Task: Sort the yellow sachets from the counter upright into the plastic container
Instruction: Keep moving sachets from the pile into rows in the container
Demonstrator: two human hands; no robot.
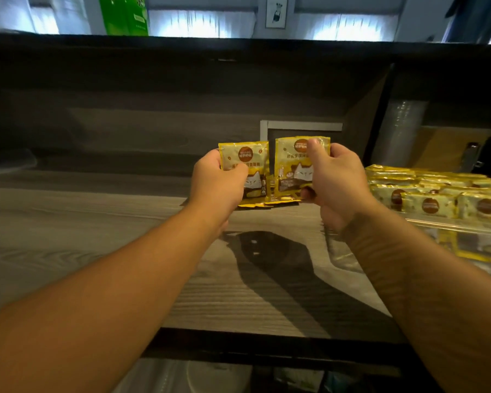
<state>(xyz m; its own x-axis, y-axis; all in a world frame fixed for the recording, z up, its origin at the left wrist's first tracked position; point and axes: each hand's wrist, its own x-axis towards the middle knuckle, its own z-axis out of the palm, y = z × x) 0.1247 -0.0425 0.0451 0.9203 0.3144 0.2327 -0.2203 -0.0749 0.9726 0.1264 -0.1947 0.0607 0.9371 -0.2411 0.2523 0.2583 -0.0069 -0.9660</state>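
sachets, yellow with a cat print, one (245,160) in left grip (219,180), one (294,165) in right (333,177)

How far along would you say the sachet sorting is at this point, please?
Well along: the plastic container already holds rows of upright sachets. In hand: the left hand and right hand each grip sachets. Left: a few loose sachets lie on the counter beneath the hands.

We cannot read the blurred print on the sachets (244,160); the left hand's (219,182) fingers lie hidden behind one; the plastic container (465,225) runs off the right edge; sachets flat on the surface (97,236) are mostly covered.
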